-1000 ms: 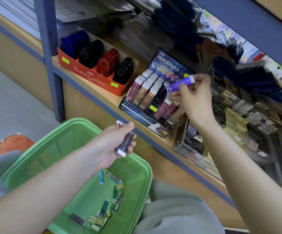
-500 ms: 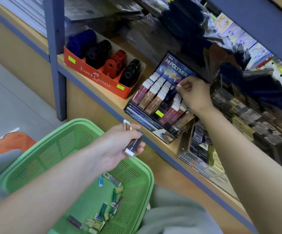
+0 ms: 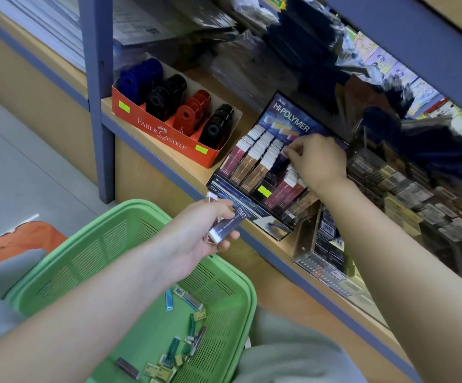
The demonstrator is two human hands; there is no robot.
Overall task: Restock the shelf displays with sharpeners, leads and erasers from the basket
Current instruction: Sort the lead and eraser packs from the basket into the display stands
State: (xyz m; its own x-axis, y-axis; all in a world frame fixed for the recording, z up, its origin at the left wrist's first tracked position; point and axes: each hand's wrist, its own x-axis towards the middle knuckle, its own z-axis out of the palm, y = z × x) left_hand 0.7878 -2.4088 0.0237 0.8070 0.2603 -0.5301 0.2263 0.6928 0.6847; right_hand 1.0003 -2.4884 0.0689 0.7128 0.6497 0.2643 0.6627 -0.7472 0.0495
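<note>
- Reaching into the HI-POLYMER display [image 3: 293,125], the right hand [image 3: 319,161] curls its fingers and pinches the white-capped end of a dark lead case [image 3: 278,163]. The case sits at the top of the fourth column from the left.
- The display stands tilted back on the wooden shelf [image 3: 169,158]. Its columns hold white-capped cases in maroon, brown and dark tones.
- The left hand [image 3: 199,230] grips two lead cases [image 3: 225,226], one dark and one pale, both with white caps. It holds them over the far side of the green basket [image 3: 114,239], close to the shelf's front edge.
- The basket floor carries loose small items [image 3: 191,326] in green, blue, yellow and dark colours. Which are leads and which are erasers cannot be told for each piece.
- The red FABER-CASTELL box [image 3: 166,134] stands just left of the display on the same shelf. It holds sharpeners [image 3: 166,95] in four rows: blue, black, red, black.
- A clear case [image 3: 326,241] stands to the right of the display and holds dark packs, too blurred to read.
- A blue post [image 3: 97,92] rises at the shelf's left end.
</note>
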